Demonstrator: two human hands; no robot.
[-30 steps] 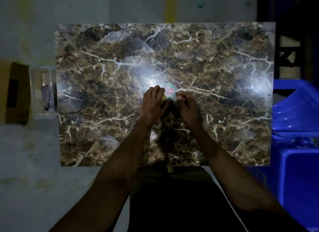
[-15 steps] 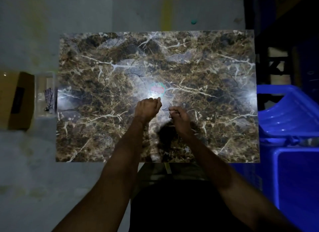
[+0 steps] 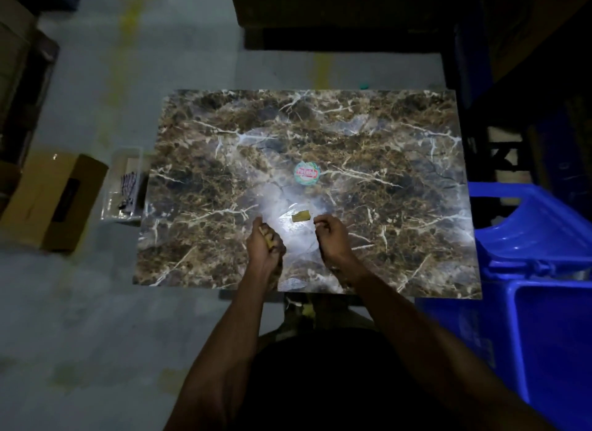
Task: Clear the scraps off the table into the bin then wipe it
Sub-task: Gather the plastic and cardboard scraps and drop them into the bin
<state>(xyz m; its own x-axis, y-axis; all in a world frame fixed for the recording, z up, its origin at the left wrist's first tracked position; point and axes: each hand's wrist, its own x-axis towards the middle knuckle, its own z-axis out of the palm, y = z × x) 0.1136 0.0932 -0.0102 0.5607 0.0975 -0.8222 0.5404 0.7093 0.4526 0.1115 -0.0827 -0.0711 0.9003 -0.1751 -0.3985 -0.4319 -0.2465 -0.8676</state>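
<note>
Two scraps lie on the table: a yellow scrap between both hands, a round sticker beyond them. The left hand grips something yellowish, perhaps scraps; the right hand is curled, seemingly holding nothing.

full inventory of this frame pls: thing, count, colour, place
table: 1, brown marble pattern, centre
round sticker: 1, green-pink, mid-table
yellow scrap: 1, lying on the table between the hands
blue bins: at least 2, right of the table
cardboard box: 1, brown, floor at left
clear container: 1, by the table's left edge, dark items inside
left hand: 1, fingers curled round something yellowish
right hand: 1, fingers curled; whether it holds anything I can't tell
</note>
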